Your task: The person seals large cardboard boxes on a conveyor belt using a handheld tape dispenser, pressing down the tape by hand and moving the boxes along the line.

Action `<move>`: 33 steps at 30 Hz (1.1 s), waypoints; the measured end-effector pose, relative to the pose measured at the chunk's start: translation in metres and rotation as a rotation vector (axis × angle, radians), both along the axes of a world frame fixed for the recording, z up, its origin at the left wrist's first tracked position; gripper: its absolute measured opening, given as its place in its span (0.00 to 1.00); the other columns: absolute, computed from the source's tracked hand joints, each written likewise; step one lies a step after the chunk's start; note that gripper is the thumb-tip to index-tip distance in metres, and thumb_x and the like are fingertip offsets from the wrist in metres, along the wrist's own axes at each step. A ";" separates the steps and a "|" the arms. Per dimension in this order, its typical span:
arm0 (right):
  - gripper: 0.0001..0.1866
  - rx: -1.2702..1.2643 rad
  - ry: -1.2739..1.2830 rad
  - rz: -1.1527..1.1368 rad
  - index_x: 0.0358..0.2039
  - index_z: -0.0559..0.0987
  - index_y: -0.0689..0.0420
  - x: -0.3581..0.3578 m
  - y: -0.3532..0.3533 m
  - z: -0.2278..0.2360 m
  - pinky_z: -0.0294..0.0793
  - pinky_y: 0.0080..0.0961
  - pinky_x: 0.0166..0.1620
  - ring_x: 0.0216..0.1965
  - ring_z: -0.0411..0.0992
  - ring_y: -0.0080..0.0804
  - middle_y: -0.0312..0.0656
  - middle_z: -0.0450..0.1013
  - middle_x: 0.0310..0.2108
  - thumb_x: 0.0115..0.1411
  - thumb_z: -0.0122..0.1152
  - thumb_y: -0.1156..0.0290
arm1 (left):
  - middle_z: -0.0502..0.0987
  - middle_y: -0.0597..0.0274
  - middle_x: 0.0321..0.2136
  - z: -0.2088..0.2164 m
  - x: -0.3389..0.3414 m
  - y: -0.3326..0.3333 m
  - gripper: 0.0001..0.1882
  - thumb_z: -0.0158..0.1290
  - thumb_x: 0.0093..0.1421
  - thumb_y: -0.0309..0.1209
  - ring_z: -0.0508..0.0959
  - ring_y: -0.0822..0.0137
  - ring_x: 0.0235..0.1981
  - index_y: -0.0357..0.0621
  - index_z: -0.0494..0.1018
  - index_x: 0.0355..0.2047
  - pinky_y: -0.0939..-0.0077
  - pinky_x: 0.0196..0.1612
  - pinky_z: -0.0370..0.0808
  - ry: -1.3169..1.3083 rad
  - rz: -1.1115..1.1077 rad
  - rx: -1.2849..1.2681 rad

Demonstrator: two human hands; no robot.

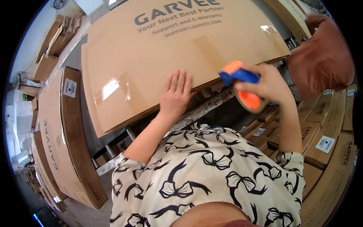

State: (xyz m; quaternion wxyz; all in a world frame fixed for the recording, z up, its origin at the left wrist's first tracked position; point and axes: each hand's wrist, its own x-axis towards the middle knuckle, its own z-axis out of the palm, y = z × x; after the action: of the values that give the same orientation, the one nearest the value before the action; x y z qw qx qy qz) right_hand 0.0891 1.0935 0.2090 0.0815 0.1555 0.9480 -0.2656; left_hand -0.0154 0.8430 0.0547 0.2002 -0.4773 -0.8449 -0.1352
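Observation:
A large flat cardboard box [162, 56] lies before me, with dark print on its top and strips of clear tape near its edges. My left hand [177, 92] rests flat on the box close to its near edge, fingers stretched out. In my right hand [270, 83] is an orange and blue tape dispenser [245, 77], gripped just off the box's near right edge. A roll of tape sits in the dispenser's lower part. My right hand is slightly blurred, and its palm side is hidden.
Under the box runs a metal roller conveyor [109, 151]. Long cartons [60, 132] stand at the left, and several labelled cartons [314, 143] are stacked at the right. A person in a brown top [321, 60] bends beside the box's right end. More cardboard [62, 36] leans at the far left.

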 end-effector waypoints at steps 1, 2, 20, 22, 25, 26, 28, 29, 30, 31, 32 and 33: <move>0.35 0.018 0.025 0.022 0.44 0.79 0.59 -0.019 -0.019 0.007 0.74 0.29 0.41 0.33 0.76 0.37 0.48 0.77 0.31 0.42 0.69 0.45 | 0.70 0.51 0.53 -0.010 -0.001 0.002 0.31 0.62 0.48 0.38 0.69 0.54 0.56 0.40 0.68 0.52 0.59 0.60 0.62 0.035 -0.016 0.061; 0.36 0.033 0.053 0.039 0.47 0.78 0.60 -0.038 -0.037 0.014 0.74 0.27 0.41 0.34 0.76 0.33 0.47 0.78 0.33 0.44 0.68 0.44 | 0.71 0.52 0.52 -0.013 -0.003 0.003 0.29 0.62 0.48 0.37 0.70 0.55 0.55 0.41 0.70 0.50 0.59 0.60 0.63 0.071 -0.037 0.119; 0.38 0.427 -0.189 -0.184 0.49 0.78 0.45 0.047 -0.086 -0.119 0.75 0.39 0.42 0.36 0.75 0.52 0.59 0.73 0.35 0.40 0.65 0.37 | 0.76 0.53 0.43 0.030 -0.001 0.011 0.14 0.56 0.50 0.31 0.73 0.57 0.49 0.39 0.76 0.37 0.59 0.54 0.65 -0.296 -0.181 -0.126; 0.36 0.370 -0.261 -0.105 0.46 0.80 0.49 0.003 -0.070 -0.119 0.76 0.37 0.43 0.39 0.76 0.48 0.57 0.76 0.35 0.40 0.66 0.39 | 0.72 0.49 0.48 0.041 0.002 0.030 0.18 0.54 0.51 0.31 0.70 0.54 0.53 0.39 0.73 0.43 0.57 0.56 0.62 -0.259 -0.218 -0.221; 0.30 0.267 -0.403 -0.105 0.37 0.82 0.57 -0.037 -0.037 -0.135 0.75 0.37 0.46 0.39 0.76 0.47 0.53 0.77 0.33 0.39 0.66 0.47 | 0.63 0.42 0.58 0.001 -0.011 0.077 0.27 0.48 0.56 0.33 0.62 0.49 0.61 0.37 0.63 0.56 0.50 0.61 0.56 -0.002 -0.195 0.036; 0.29 0.249 -0.415 -0.089 0.36 0.82 0.58 -0.034 -0.016 -0.163 0.75 0.37 0.46 0.39 0.76 0.48 0.53 0.77 0.34 0.38 0.66 0.48 | 0.61 0.42 0.59 -0.008 0.004 0.093 0.28 0.46 0.57 0.34 0.60 0.48 0.62 0.37 0.61 0.58 0.49 0.62 0.54 -0.035 -0.204 -0.027; 0.31 0.078 -0.178 -0.032 0.37 0.81 0.60 -0.023 -0.021 -0.173 0.74 0.36 0.46 0.39 0.76 0.49 0.55 0.77 0.36 0.38 0.66 0.48 | 0.57 0.40 0.62 -0.011 -0.006 0.105 0.30 0.41 0.60 0.36 0.56 0.46 0.64 0.35 0.57 0.61 0.47 0.63 0.51 -0.050 -0.109 -0.158; 0.32 0.021 -0.256 -0.033 0.39 0.81 0.60 -0.023 -0.036 -0.147 0.74 0.36 0.47 0.40 0.76 0.48 0.56 0.76 0.37 0.39 0.67 0.47 | 0.56 0.40 0.62 -0.009 -0.008 0.098 0.30 0.39 0.61 0.36 0.55 0.46 0.65 0.35 0.56 0.61 0.46 0.64 0.49 -0.013 -0.096 -0.203; 0.33 -0.029 -0.346 -0.028 0.41 0.80 0.60 -0.020 -0.050 -0.116 0.73 0.35 0.47 0.41 0.76 0.47 0.57 0.76 0.38 0.39 0.67 0.47 | 0.56 0.40 0.63 -0.008 -0.006 0.085 0.30 0.37 0.62 0.37 0.54 0.46 0.65 0.34 0.56 0.62 0.45 0.64 0.47 0.013 -0.080 -0.249; 0.33 -0.041 -0.293 -0.020 0.43 0.79 0.62 -0.010 -0.048 -0.106 0.73 0.32 0.47 0.41 0.76 0.41 0.55 0.77 0.38 0.41 0.69 0.51 | 0.57 0.40 0.62 -0.005 -0.002 0.074 0.29 0.38 0.61 0.35 0.55 0.45 0.64 0.34 0.56 0.61 0.45 0.64 0.48 0.025 -0.093 -0.224; 0.33 -0.060 -0.238 -0.024 0.45 0.78 0.64 0.002 -0.041 -0.098 0.73 0.29 0.47 0.41 0.77 0.36 0.52 0.77 0.39 0.42 0.71 0.55 | 0.58 0.41 0.61 -0.004 0.003 0.058 0.29 0.38 0.60 0.35 0.57 0.46 0.64 0.34 0.57 0.60 0.49 0.65 0.49 0.062 -0.090 -0.182; 0.32 -0.177 -0.228 -0.015 0.46 0.77 0.66 0.013 -0.034 -0.089 0.72 0.27 0.47 0.41 0.76 0.32 0.50 0.77 0.39 0.42 0.72 0.58 | 0.59 0.43 0.61 -0.005 0.007 0.039 0.29 0.39 0.60 0.33 0.58 0.48 0.63 0.34 0.57 0.60 0.53 0.65 0.51 0.033 -0.103 -0.150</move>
State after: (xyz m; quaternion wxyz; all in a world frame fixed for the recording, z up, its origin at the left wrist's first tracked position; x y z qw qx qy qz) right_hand 0.1016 1.0593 0.1197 0.1999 0.1837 0.9043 -0.3294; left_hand -0.0083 0.8820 0.0493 0.1703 -0.5359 -0.8236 -0.0738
